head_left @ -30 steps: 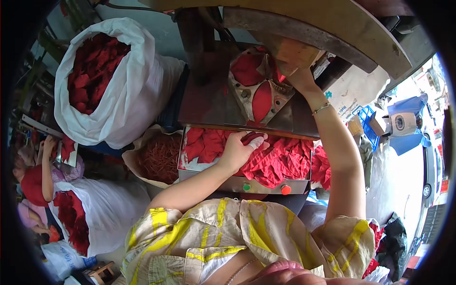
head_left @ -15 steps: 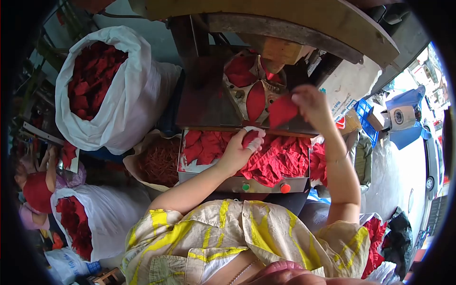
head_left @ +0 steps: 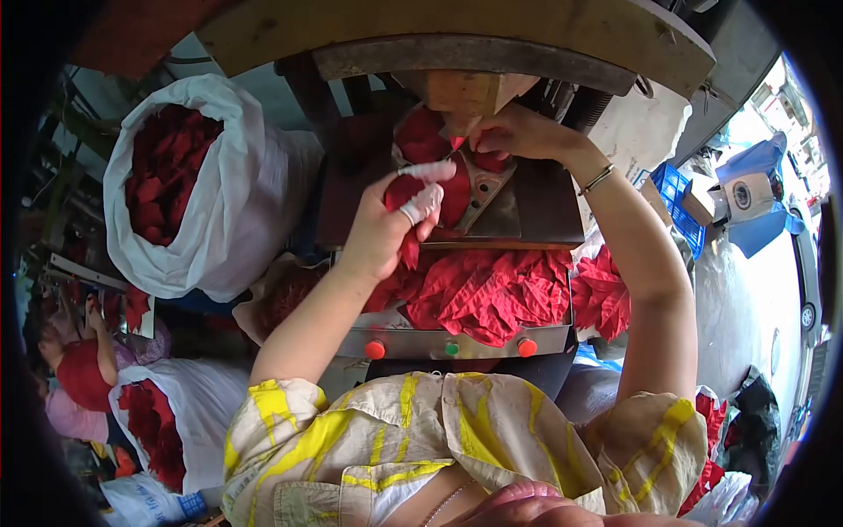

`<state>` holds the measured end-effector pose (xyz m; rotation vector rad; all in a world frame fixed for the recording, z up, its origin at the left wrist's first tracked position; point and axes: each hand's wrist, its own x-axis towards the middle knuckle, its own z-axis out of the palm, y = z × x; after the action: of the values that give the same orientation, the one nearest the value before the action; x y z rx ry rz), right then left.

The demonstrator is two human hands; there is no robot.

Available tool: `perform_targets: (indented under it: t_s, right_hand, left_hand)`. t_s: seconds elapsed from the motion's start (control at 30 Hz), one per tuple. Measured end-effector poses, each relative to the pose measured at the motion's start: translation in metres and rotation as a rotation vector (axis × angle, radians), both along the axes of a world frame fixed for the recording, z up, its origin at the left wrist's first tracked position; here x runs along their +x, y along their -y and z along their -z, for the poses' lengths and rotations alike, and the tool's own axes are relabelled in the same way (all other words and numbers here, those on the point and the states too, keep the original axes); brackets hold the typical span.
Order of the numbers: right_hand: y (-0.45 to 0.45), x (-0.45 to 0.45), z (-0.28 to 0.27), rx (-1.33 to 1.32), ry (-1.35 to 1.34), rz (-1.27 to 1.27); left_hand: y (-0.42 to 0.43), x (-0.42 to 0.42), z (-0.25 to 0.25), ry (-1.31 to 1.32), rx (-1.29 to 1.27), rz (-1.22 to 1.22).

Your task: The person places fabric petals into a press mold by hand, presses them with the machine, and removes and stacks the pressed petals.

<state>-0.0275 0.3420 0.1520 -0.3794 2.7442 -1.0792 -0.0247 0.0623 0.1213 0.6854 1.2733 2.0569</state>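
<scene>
My left hand [head_left: 395,206], with white tape round some fingers, is closed on red cloth petals [head_left: 410,250] beside a metal mould [head_left: 481,195]. Red petals [head_left: 454,198] lie in the mould's openings. At the mould's far right part, my right hand [head_left: 518,133] has its fingers bent down on a red cloth petal; the fingertips are partly hidden. Directly in front of the mould's dark base, crinkled red leaf-shaped cloth pieces [head_left: 492,294] are heaped over a metal control box [head_left: 413,342].
A heavy press beam [head_left: 474,57] hangs above the mould. Red and green buttons [head_left: 452,349] face me on the box. White sacks [head_left: 233,206] of red pieces stand at the left. More red leaves [head_left: 601,294] lie right of the box. Another person [head_left: 83,360] sits far left.
My left hand has moved from the heap up to the mould's left side. My right hand has carried a red petal leftward and away from me onto the mould.
</scene>
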Motion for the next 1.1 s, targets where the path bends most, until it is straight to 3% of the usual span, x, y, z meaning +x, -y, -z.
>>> perform_targets:
  t_s: [0.07,0.13,0.33,0.43,0.5,0.57,0.63,0.7,0.73,0.8,1.1]
  right_hand:
    - [-0.001,0.000,0.008,-0.082,0.063,0.029]
    - [0.000,0.007,0.012,0.034,-0.230,0.046]
    - [-0.013,0.011,0.039,-0.275,-0.141,0.168]
    - [-0.015,0.014,0.050,-0.107,-0.220,0.170]
    - [-0.014,0.020,0.052,-0.134,-0.211,0.195]
    - [-0.010,0.024,0.052,-0.252,-0.222,0.255]
    - [-0.001,0.027,0.059,-0.380,-0.330,0.310]
    - [-0.005,0.019,0.077,-0.602,-0.349,0.504]
    - [-0.008,0.004,0.095,-0.843,-0.439,0.660]
    - [-0.009,-0.020,0.108,-0.959,-0.531,0.733]
    - [0.029,-0.041,0.119,-0.810,-0.626,0.795]
  left_hand:
    - [-0.007,-0.012,-0.011,-0.016,0.048,0.048]
    - [-0.013,-0.024,-0.016,-0.052,0.147,0.103]
    - [-0.029,-0.034,-0.029,-0.170,0.055,0.073]
    - [-0.032,-0.043,-0.025,-0.187,0.006,0.043]
    - [-0.031,-0.046,-0.022,-0.196,-0.008,0.007]
    - [-0.033,-0.048,-0.025,-0.338,-0.180,-0.117]
    - [-0.036,-0.065,-0.017,-0.793,-0.339,-0.420]
    - [-0.025,-0.086,-0.010,-1.100,-0.687,-0.649]
    - [-0.016,-0.087,-0.007,-1.036,-0.716,-0.639]
    - [-0.007,-0.087,0.001,-1.078,-0.784,-0.656]
    - [0.000,-0.062,0.009,-1.017,-0.660,-0.718]
